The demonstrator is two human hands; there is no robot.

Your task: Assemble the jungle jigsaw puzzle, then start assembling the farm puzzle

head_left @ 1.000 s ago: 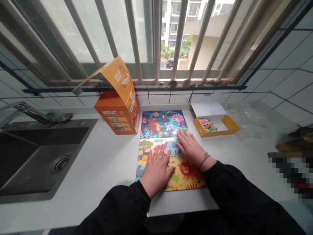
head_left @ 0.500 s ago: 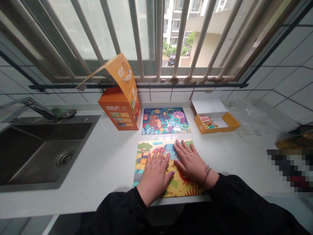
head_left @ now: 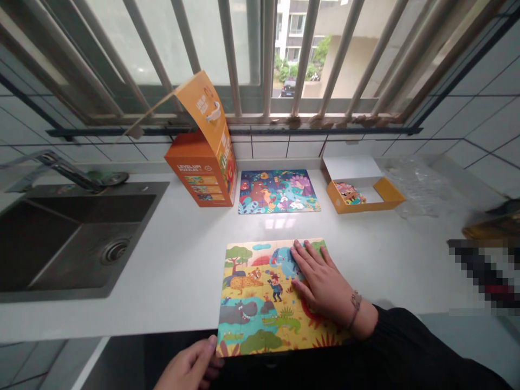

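Note:
A safari jigsaw puzzle [head_left: 244, 314] lies assembled on the white counter, its near edge jutting past the counter's front. Animals, a tree and a small figure are printed on it. My right hand [head_left: 325, 281] rests flat on its right side, fingers spread, covering part of the picture. At the near left corner, my left hand [head_left: 189, 363] is closed, with the thumb by the edge and the curled fingers lower down, partly hidden. Behind it lies a second, dark blue forest puzzle [head_left: 278, 192], also assembled.
An orange puzzle box [head_left: 199, 168] stands with its lid raised, beside the sink [head_left: 89, 244] and faucet [head_left: 69, 170]. To the right are an open yellow box [head_left: 365, 200] with pieces inside and crumpled clear plastic [head_left: 422, 187]. A barred window [head_left: 268, 59] is behind.
My left hand has left the puzzle's surface and come down to its near left corner. The safari puzzle has slid toward me, over the counter edge. My right hand stays on it.

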